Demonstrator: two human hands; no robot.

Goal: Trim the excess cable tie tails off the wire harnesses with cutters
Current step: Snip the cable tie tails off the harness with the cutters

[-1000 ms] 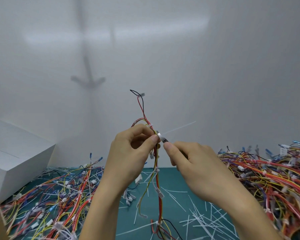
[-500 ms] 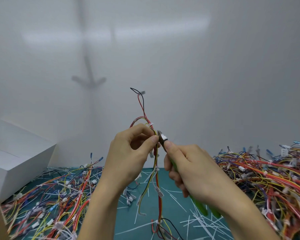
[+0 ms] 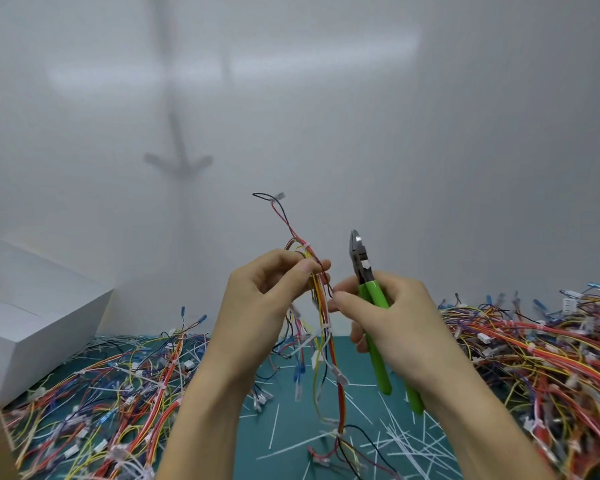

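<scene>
My left hand [image 3: 267, 299] pinches a wire harness [image 3: 321, 317] of red, yellow and black wires, held upright above the green mat. Its top end loops up to a small connector, and its lower end hangs down to the mat. A white cable tie [image 3: 306, 245] sits on the bundle just above my fingers. My right hand [image 3: 392, 320] grips the green-handled cutters [image 3: 369, 296], with the jaws pointing up and closed, to the right of the harness. The right thumb tip lies close to the wires.
Piles of coloured harnesses lie on the left [image 3: 94, 410] and the right [image 3: 541, 358] of the green mat [image 3: 284, 403]. Cut white tie tails [image 3: 399, 441] litter the mat in front. A white box [image 3: 32, 313] stands at the left. A white wall is behind.
The long white tie tail seen one second ago is gone from the harness. My right hand has drawn the cutters away to the right and tipped the jaws upward.
</scene>
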